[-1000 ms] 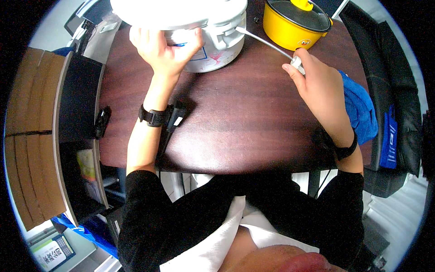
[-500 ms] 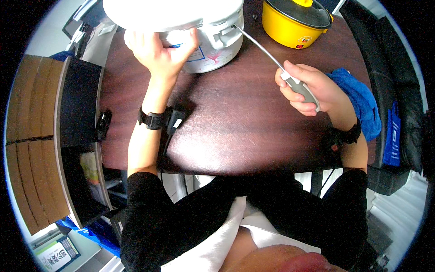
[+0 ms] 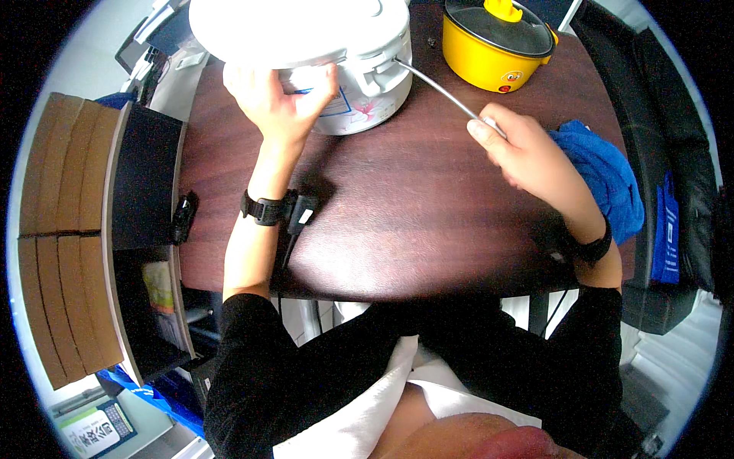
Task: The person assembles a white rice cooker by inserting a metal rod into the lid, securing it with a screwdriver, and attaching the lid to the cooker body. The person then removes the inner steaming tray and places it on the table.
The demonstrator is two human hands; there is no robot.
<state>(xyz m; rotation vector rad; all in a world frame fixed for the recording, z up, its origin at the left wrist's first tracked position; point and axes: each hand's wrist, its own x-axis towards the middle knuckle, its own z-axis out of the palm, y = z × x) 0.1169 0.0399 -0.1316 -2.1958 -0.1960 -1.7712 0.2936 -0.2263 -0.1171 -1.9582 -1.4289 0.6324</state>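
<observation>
A white rice cooker point(image 3: 382, 107) with a pink flower print stands at the far middle of the table, its top cut off by the picture edge. My left hand point(image 3: 275, 103) grips its front just under the lid, thumb raised against the side. My right hand point(image 3: 516, 141) is closed round a screwdriver point(image 3: 443, 91), whose grey and white handle is mostly hidden in the palm. The long metal shaft reaches up and left, with its tip at the white bracket on the cooker's side. Whether the tip sits in a screw cannot be made out.
A yellow pot point(image 3: 489, 61) with a dark lid stands at the far right. Beside my right forearm lies a blue cloth point(image 3: 604, 176). A black plug with a cord point(image 3: 300, 216) rests near my left wrist. Left of the table point(image 3: 413, 214) stands a shelf with cardboard boxes point(image 3: 65, 168).
My right hand has turned over on the screwdriver, hiding most of its handle. My left hand keeps its grip on the rice cooker. The whole view has shifted slightly.
</observation>
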